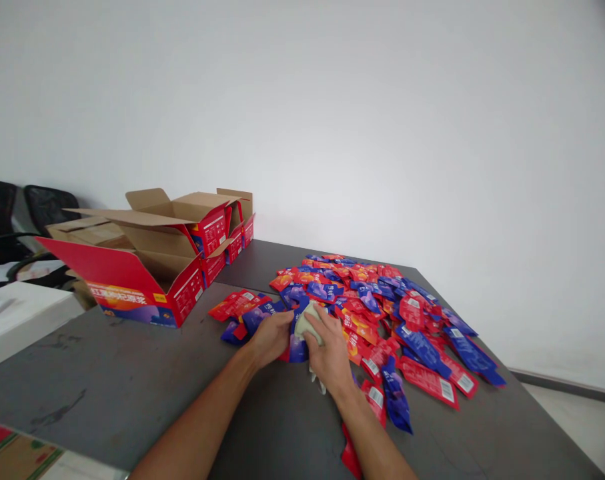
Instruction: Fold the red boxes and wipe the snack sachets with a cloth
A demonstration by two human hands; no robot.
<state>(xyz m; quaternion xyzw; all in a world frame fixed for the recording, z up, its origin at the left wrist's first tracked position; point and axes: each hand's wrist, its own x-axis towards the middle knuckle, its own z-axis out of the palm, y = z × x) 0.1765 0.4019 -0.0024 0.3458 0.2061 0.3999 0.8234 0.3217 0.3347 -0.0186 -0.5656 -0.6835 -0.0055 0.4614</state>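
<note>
Both my hands meet at the near edge of a heap of red and blue sachets (382,300) on a dark grey table (132,380). My left hand (269,337) is closed on a blue sachet (297,347), which stands between the two hands. My right hand (329,353) grips a pale crumpled cloth (307,320) and presses it against that same sachet. A bit of the cloth hangs out below the right palm.
Several open red cardboard boxes (157,267) with raised flaps stand at the table's far left. A few sachets lie by my right forearm (382,400). Black chairs (42,213) and a white surface (17,313) are at the left. A white wall runs behind.
</note>
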